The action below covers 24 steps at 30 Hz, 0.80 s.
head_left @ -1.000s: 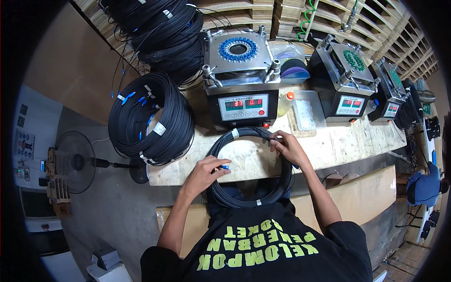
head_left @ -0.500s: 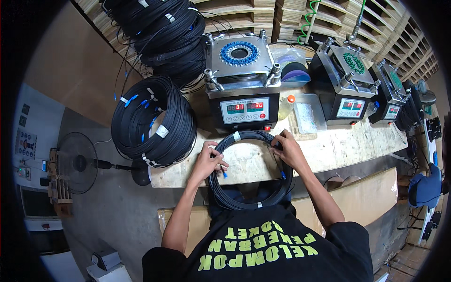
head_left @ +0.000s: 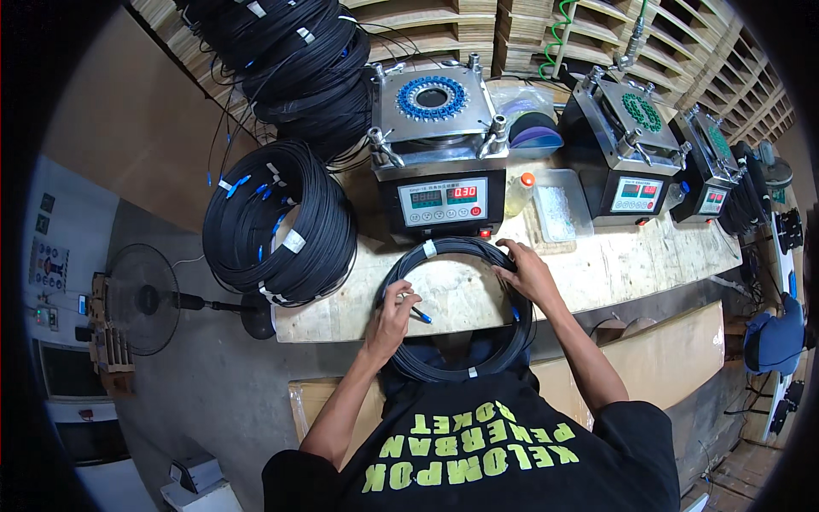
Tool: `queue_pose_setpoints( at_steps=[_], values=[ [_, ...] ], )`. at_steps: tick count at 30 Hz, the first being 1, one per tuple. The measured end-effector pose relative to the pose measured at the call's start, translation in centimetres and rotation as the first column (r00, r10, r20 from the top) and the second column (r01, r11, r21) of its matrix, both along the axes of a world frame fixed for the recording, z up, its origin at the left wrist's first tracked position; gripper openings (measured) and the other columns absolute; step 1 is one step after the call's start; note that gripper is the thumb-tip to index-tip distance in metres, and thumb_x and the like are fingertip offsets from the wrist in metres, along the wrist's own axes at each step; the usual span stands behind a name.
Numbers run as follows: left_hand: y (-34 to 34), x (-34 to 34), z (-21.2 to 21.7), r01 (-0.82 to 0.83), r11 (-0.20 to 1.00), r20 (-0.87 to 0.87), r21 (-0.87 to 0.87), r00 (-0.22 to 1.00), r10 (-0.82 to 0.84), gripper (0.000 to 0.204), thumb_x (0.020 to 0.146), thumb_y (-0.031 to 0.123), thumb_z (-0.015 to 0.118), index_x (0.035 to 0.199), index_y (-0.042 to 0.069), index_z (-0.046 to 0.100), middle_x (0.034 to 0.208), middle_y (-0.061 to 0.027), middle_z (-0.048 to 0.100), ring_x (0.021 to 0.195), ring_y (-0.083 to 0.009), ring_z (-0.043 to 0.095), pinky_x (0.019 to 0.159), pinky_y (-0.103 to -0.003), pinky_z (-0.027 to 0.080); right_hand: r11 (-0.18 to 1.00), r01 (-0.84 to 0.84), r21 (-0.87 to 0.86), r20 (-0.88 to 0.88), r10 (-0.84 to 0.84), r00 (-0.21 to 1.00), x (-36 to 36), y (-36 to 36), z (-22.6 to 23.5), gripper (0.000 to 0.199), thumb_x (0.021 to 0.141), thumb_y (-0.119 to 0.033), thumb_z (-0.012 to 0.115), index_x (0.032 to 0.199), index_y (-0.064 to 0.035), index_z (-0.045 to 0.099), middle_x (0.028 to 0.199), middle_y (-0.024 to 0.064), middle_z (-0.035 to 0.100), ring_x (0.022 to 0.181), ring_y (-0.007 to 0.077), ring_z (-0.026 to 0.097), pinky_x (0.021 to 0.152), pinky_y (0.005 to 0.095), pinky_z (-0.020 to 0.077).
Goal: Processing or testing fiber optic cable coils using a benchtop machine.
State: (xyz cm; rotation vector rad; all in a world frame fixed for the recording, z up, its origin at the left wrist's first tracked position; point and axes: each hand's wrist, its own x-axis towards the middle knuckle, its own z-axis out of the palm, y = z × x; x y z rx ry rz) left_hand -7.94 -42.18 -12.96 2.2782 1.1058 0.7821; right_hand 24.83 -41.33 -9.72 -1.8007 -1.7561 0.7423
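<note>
A coil of thin black cable (head_left: 469, 245), bound with white tape tags, lies over the front edge of the wooden workbench and my lap. My left hand (head_left: 392, 314) is at its left side, thumb and fingers closed on a loose cable end. The end's blue connector (head_left: 421, 315) points out to the right, inside the ring. My right hand (head_left: 526, 275) grips the coil's upper right side. Below that hand, another blue connector (head_left: 515, 313) rests against the inner side of the coil.
A black polishing machine (head_left: 439, 205) with a ring of blue holders on top stands just beyond the coil. Piled cable coils (head_left: 320, 226) sit at left. To the right are an orange-capped bottle (head_left: 519, 196), a plastic tray (head_left: 570, 183) and another machine (head_left: 636, 183); a fan (head_left: 147, 299) stands far left.
My left hand has moved slightly right with the cable end, whose blue connector has swung from hanging down to pointing right. My right hand stays on the coil. The near machine's display has changed.
</note>
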Motion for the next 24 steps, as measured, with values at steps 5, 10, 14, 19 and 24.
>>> queue_pose_setpoints(
  at_steps=[5, 10, 14, 19, 24],
  values=[
    [0.2, 1.1, 2.3, -0.215, 0.961, -0.197, 0.176, 0.949, 0.248, 0.061, 0.081, -0.004, 0.071, 0.137, 0.013, 0.054, 0.125, -0.0135, 0.047, 0.110, -0.0341, 0.050, 0.097, -0.046, 0.040, 0.989, -0.051, -0.140, 0.093, 0.065, 0.994, 1.3, 0.4, -0.9, 0.051, 0.087, -0.030, 0.077, 0.128, -0.0061, 0.060, 0.106, 0.0200, 0.067, 0.098, 0.0384, 0.067, 0.083, 0.0468, 0.0534],
    [2.6, -1.5, -1.5, -0.476, 0.869, -0.322, -0.132, 0.850, 0.417, 0.084, 0.078, 0.027, 0.083, 0.148, 0.007, 0.042, 0.123, -0.0195, 0.051, 0.117, -0.0379, 0.049, 0.104, -0.047, 0.038, 0.936, -0.104, -0.337, 0.177, 0.172, 0.969, 1.2, 1.6, -2.5, 0.053, 0.080, -0.026, 0.080, 0.123, -0.0025, 0.059, 0.105, 0.0221, 0.070, 0.102, 0.0408, 0.067, 0.086, 0.0464, 0.0534],
    [5.4, -2.2, -1.7, -0.341, 0.833, -0.346, -0.435, 0.918, 0.195, 0.078, 0.078, 0.032, 0.082, 0.140, 0.000, 0.045, 0.123, -0.0254, 0.057, 0.120, -0.0415, 0.054, 0.104, -0.046, 0.043, 0.941, -0.037, -0.336, 0.260, 0.131, 0.957, 0.8, 2.0, -3.6, 0.048, 0.078, -0.023, 0.078, 0.114, -0.0020, 0.055, 0.101, 0.0249, 0.069, 0.098, 0.0438, 0.067, 0.083, 0.0513, 0.0539],
    [6.6, -2.0, -1.3, -0.320, 0.819, -0.373, -0.477, 0.917, 0.141, 0.068, 0.079, 0.022, 0.078, 0.133, -0.003, 0.046, 0.117, -0.0284, 0.061, 0.113, -0.0423, 0.060, 0.098, -0.045, 0.048, 0.958, -0.048, -0.284, 0.247, 0.122, 0.961, 0.8, 1.9, -3.8, 0.048, 0.078, -0.021, 0.079, 0.111, -0.0008, 0.049, 0.096, 0.0275, 0.067, 0.094, 0.0459, 0.066, 0.078, 0.0526, 0.0519],
    [6.3, -2.1, 0.9, -0.318, 0.756, -0.220, -0.573, 0.948, 0.232, 0.061, 0.076, 0.018, 0.075, 0.127, -0.003, 0.048, 0.102, -0.0234, 0.065, 0.100, -0.0385, 0.066, 0.089, -0.045, 0.051, 0.970, -0.091, -0.226, -0.074, 0.076, 0.994, 0.8, 1.5, -0.7, 0.051, 0.076, -0.009, 0.073, 0.119, 0.0016, 0.047, 0.093, 0.0307, 0.067, 0.095, 0.0508, 0.064, 0.081, 0.0529, 0.0505]
  ],
)
